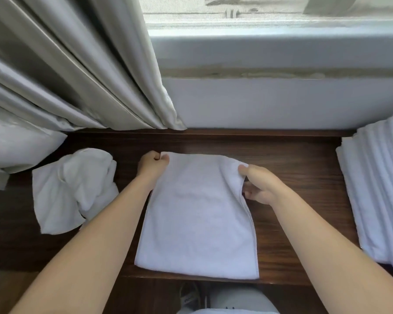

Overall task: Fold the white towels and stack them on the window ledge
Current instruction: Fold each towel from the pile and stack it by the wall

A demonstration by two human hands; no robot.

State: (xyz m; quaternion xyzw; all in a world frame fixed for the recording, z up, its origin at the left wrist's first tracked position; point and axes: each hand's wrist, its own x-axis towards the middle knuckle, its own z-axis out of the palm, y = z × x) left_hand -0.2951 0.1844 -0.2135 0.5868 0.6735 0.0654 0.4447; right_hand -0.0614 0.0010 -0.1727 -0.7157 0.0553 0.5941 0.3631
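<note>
Closest to the camera, at the bottom edge, a shoe (pixel 189 298) and a pale trouser leg (pixel 234 300) show below the front edge of a dark wooden ledge (pixel 293 155). Two bare forearms reach forward over that ledge.

Between them lies a white towel (pixel 197 223), folded into a long strip that runs away from the person, its near end at the front edge of the ledge. The left hand (pixel 151 165) pinches the far left corner of the strip, fingers curled around the cloth. The right hand (pixel 260 184) grips the far right edge: its thumb lies on top of the towel, and the fingers are tucked under the lifted layer, so that edge stands slightly raised off the wood.

Left of the strip, apart from it, a crumpled towel (pixel 74 189) sits in a loose heap on the ledge, partly hidden by the left forearm. On the right, at the edge of view, a stack (pixel 377 196) of folded white towels rests on the ledge, well apart from the strip.

Behind the ledge rises a pale wall (pixel 270 103) under a window (pixel 259 12). A grey curtain (pixel 77 64) hangs at the left, its hem reaching the back of the ledge. A white pillow (pixel 16 146) lies below the curtain at far left.
</note>
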